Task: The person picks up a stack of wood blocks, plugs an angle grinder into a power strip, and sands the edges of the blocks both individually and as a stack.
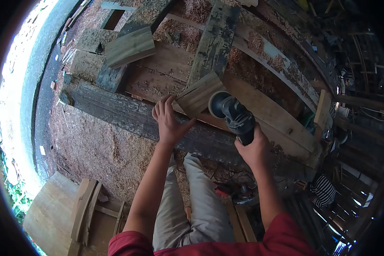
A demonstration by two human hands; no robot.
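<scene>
My right hand [256,147] is wrapped round the body of a dark angle grinder [237,117]. The grinder's round disc [218,104] points up and left, overlapping the right end of a short wooden board [200,94]. That board lies tilted across a thick, weathered beam [215,42] and shows a dark crack along its grain. At the board's left corner my left hand [170,121] is open, fingers raised and thumb stretched along the board's lower edge. Beneath both hands runs a long dark beam [128,109].
A second short board [131,48] rests on another beam at the upper left. Wood shavings [98,145] cover the ground. Planks [281,128] lie to the right, and a plywood sheet [51,213] leans at the lower left. A striped cloth [323,190] is at the right.
</scene>
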